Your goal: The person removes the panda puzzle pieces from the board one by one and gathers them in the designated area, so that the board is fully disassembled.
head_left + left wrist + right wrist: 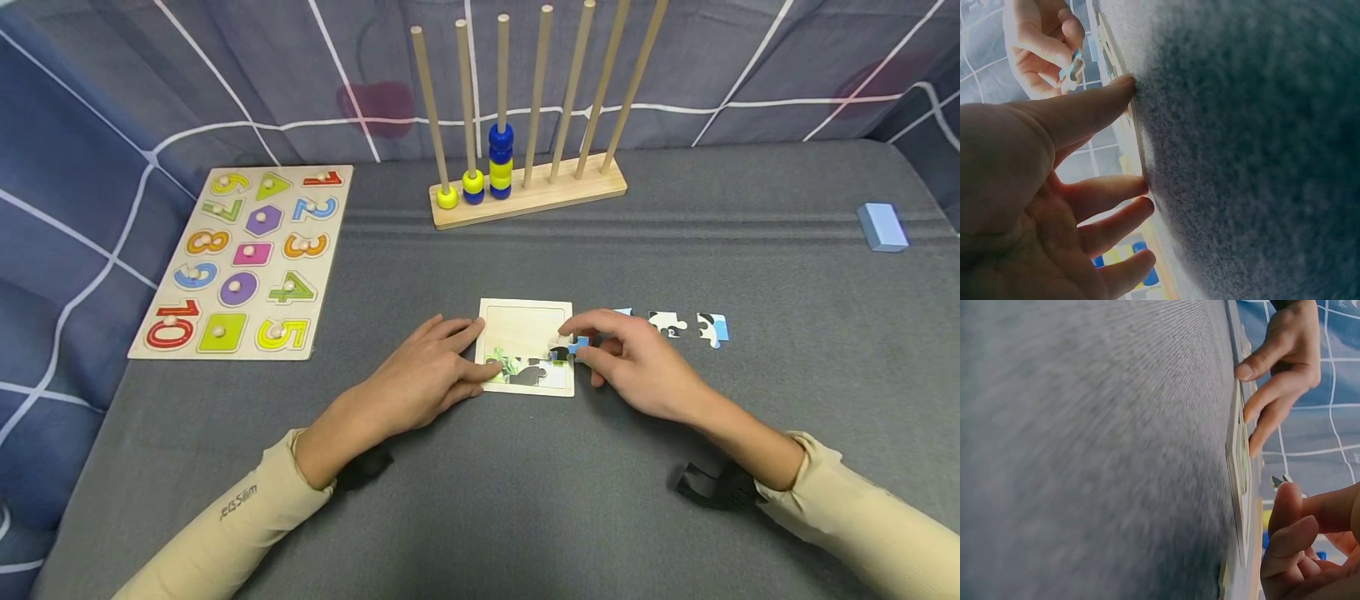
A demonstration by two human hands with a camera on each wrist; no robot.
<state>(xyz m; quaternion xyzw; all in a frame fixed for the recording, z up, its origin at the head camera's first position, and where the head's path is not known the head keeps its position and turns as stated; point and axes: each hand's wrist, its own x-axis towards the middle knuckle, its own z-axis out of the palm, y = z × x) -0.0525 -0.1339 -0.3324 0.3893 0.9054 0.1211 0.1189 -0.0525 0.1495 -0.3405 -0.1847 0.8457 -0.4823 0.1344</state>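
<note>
A square wooden puzzle tray (pixel 525 305) lies on the table in front of me, its lower row filled with green, black and white pieces (pixel 527 372). My left hand (pixel 429 367) rests on the tray's left side, thumb over the lower left piece and fingers along the edge. Above the tray's right side, my right hand (pixel 637 362) pinches a blue, black and white puzzle piece (pixel 576 347) between thumb and fingers. In the left wrist view that puzzle piece (pixel 1073 72) is held up off the tray. The right fingers partly hide it in the head view.
Loose puzzle pieces (pixel 666 323) lie to the right, one partly behind my right hand. A number and shape board (pixel 330 250) is at the left. At the back stands a wooden peg rack (pixel 525 200) with yellow and blue beads. A light blue block (pixel 882 227) sits far right.
</note>
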